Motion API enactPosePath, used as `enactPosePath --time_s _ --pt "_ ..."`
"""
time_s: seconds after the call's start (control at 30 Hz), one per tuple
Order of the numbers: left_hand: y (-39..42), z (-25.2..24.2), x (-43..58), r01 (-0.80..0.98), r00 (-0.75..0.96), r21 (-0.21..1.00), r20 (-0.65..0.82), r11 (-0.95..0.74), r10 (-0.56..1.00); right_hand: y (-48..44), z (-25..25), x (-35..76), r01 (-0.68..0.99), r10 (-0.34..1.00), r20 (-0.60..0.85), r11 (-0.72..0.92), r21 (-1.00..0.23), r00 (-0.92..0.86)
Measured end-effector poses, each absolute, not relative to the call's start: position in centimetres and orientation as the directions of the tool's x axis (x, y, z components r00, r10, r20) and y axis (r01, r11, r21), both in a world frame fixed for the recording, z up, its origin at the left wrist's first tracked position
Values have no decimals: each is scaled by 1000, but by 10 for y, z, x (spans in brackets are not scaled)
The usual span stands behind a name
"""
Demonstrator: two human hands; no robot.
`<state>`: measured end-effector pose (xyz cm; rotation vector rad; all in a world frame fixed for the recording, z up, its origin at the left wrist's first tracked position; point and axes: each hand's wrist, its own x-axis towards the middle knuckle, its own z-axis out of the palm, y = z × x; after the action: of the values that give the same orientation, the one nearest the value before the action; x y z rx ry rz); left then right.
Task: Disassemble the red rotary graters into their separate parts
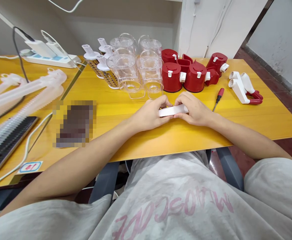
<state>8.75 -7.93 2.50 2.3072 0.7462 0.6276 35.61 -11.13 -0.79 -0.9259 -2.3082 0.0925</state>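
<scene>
Holding a white plastic strip (172, 110) in both hands over the yellow surface (126, 140).
Clear plastic jugs (136, 71) are standing just beyond the grip, out of the way. Left hand (149, 113) is pinching one end, right hand (193, 109) the other, grip narrow on the strip; red-handled screwdriver (218, 96) is lying nearby, right of it.

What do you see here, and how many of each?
table: one, yellow, underneath
clear containers: about four, clear, far centre
white-topped graters: about four, silver, left of containers
red housings: four, red, right of containers
screwdriver: one, red, right of hands
tube fitting: one, white, far right
corrugated tubes: several, translucent, far left
power strip: one, white, back left
phone: one, black, front left
white strip: one, white, between hands
left hand: one, holding strip
right hand: one, holding strip
</scene>
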Motion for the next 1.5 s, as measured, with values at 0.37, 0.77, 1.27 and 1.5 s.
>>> enactPosePath --time_s 0.37,0.77,1.27,1.5 --pt "-75 22 86 340 708 702 247 -626 661 -110 -3 365 591 525 561 803 -78 -640" --pt "-76 20 87 316 693 756 229 -573 684 -104 -2 372 585 437 560 804 108 -704" --pt "-69 22 82 397 692 666 236 -632 683 -108 4 371 495 461 678 854 -161 -573" --pt "-72 32 80 392 693 647 260 -654 672 -112 10 375 564 683 588 715 -414 -433"
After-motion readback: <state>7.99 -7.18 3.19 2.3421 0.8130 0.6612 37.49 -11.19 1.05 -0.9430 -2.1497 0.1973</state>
